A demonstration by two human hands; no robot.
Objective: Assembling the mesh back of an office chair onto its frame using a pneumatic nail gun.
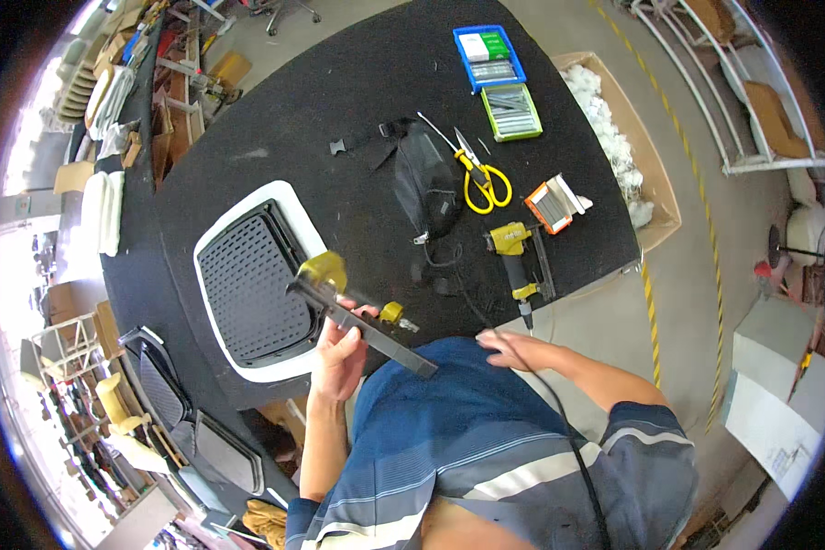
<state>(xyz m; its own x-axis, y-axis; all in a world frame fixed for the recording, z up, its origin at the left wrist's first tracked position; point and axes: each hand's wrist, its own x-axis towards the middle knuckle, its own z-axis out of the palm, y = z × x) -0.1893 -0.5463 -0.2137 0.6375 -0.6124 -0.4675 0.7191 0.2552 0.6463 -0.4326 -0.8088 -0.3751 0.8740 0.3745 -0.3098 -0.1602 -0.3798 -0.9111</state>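
Nearest: A dark striped shirt (495,431) filled the foreground, crossed by a black hose (569,429).
Left hand (341,353): Its fingers were wrapped around a staple gun (323,295), beside a black perforated panel (252,284) on a white pad (285,196).
Right hand (506,350): At the waist; whether its fingers gripped anything could not be told.
Handling: A firm grip, muzzle away from the body, seemed safest.
Trays: The blue one (465,66) held a green-and-white box (484,46) and metal strips (493,71); the green one (515,137), staple strips (511,112).
Carton (663,197): White fluff (621,151).
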